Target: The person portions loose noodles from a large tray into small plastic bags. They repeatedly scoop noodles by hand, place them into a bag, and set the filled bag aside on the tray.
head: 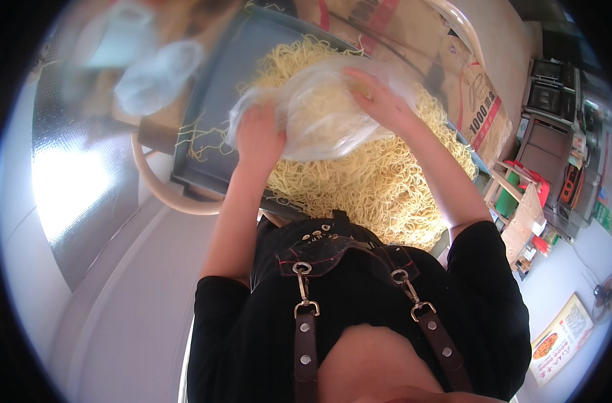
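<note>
A clear plastic bag (326, 121) with pale yellow noodles showing through its film is stretched between my hands. My left hand (259, 132) grips its left side, with the fingertips partly hidden in the folds. At the bag's upper right, my right hand (379, 98) holds the film between thumb and fingers, and a little noodle shows near the thumb. Beneath the bag, a large heap of loose noodles (376, 186) fills the middle and right of a grey tray (220, 85). A few stray strands (202, 143) lie at the tray's left side.
Filled, blurred plastic bags (157, 78) sit left of the tray. Cardboard cartons (480, 106) with printing stand beyond it. A curved chair rail (172, 199) juts out at the near left. Further right are a wooden rack (522, 221) and dark shelving (548, 151).
</note>
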Tool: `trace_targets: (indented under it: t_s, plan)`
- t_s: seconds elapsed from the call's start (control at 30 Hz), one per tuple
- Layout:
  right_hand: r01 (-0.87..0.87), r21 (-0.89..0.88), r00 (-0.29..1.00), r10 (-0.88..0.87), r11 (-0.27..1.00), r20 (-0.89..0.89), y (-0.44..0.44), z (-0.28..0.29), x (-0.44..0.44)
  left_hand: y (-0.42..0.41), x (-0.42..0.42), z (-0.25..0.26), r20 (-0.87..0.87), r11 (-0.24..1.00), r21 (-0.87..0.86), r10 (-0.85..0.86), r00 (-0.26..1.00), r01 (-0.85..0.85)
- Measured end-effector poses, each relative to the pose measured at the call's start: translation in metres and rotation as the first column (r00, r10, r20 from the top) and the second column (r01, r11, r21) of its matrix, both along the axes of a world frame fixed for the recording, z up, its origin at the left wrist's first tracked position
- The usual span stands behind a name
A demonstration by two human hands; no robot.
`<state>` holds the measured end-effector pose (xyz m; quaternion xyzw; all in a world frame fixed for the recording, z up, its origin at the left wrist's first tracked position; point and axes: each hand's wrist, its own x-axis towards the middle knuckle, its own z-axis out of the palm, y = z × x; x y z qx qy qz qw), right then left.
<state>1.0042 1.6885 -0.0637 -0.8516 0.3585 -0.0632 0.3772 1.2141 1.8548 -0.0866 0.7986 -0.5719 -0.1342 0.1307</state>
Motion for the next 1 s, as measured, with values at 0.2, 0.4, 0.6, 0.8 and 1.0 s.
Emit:
trace_targets:
  t_s: [0.2, 0.4, 0.6, 0.8, 1.0]
  plan:
    - [-0.212, 0.223, 0.977, 0.198, 0.952, 0.083, -0.04, -0.026, 0.058, -0.04, 0.017, 0.029, -0.059, 0.873, 0.485, -0.031, 0.998, 0.056]
    - [-0.43, -0.263, 0.897, 0.441, 0.864, -0.017, -0.054, -0.087, 0.126, -0.038, 0.016, 0.007, 0.241, 0.964, 0.236, 0.067, 0.968, -0.125]
    - [-0.345, 0.343, 0.926, 0.376, 0.874, -0.026, -0.092, -0.107, 0.144, -0.007, 0.061, -0.05, -0.092, 0.925, 0.284, 0.289, 0.953, -0.253]
    - [0.022, 0.848, 0.999, 0.009, 0.529, -0.032, -0.097, -0.107, 0.042, 0.053, 0.013, -0.088, -0.791, 0.708, 0.611, 0.542, -0.284, -0.354]
    - [0.27, 0.795, 0.957, -0.244, 0.543, -0.158, -0.047, -0.052, -0.021, 0.108, -0.022, -0.052, -0.796, 0.771, 0.604, 0.597, -0.103, -0.203]
